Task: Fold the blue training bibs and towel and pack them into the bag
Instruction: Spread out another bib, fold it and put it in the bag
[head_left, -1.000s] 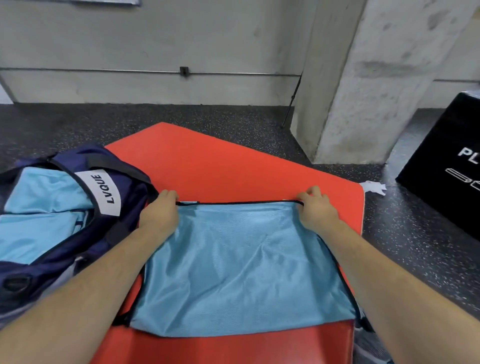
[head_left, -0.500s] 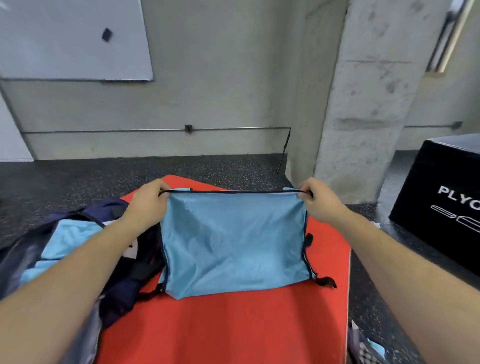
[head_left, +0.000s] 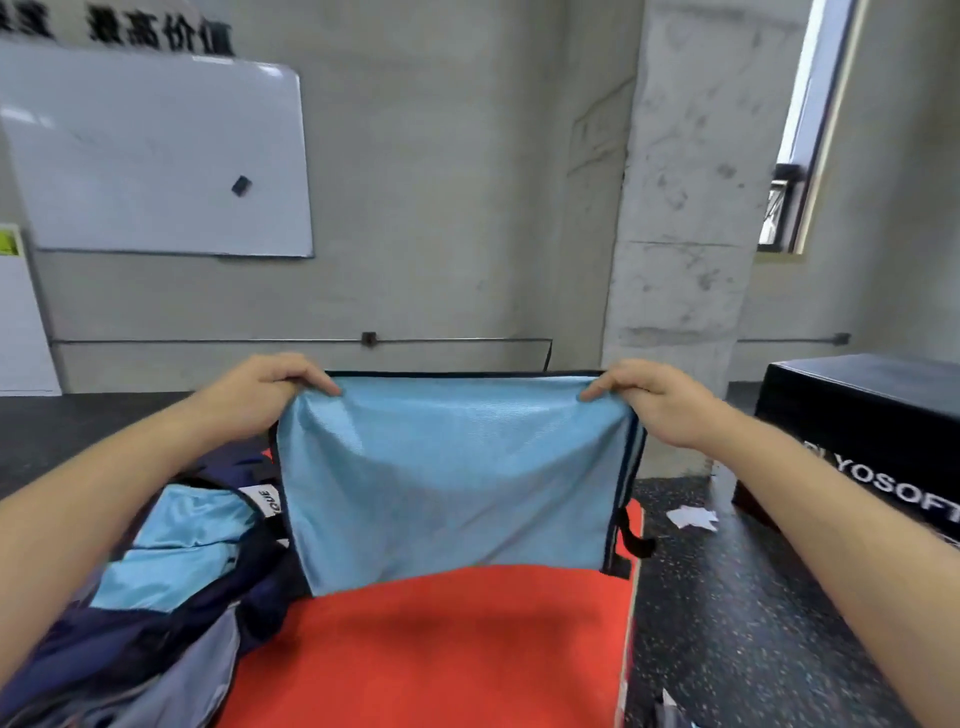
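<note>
A person's two bare arms are reaching forward over a red mat (head_left: 431, 649) that is lying on a dark speckled floor. The left hand (head_left: 260, 395) and the right hand (head_left: 660, 400) are each pinching a top corner of a light blue training bib (head_left: 457, 478). Each grip is clamped on the fabric between thumb and fingers.

The bib is hanging between the hands as a flat folded panel. Its dark-trimmed top edge is stretching level, and its lower edge is dangling over the far part of the mat. Whether it is touching the mat cannot be told. A short black strap (head_left: 631, 540) is sticking out near its lower right corner.

At the near left a navy bag (head_left: 171, 623) is lying open, partly on the mat, with light blue fabric (head_left: 187, 525) showing inside it. Against the far wall a whiteboard (head_left: 156, 156) is hanging at the left and a concrete pillar (head_left: 685, 208) is rising at the right. A black box (head_left: 857, 431) is sitting further right.

The step in hand seems to be finishing this bib's fold, with some blue pieces apparently packed. The next move is probably calling for either laying the bib back on the mat for one more fold, or swinging it left and lowering it into the bag's opening. In either case both corners would need holding firmly so the layers are not slipping apart
</note>
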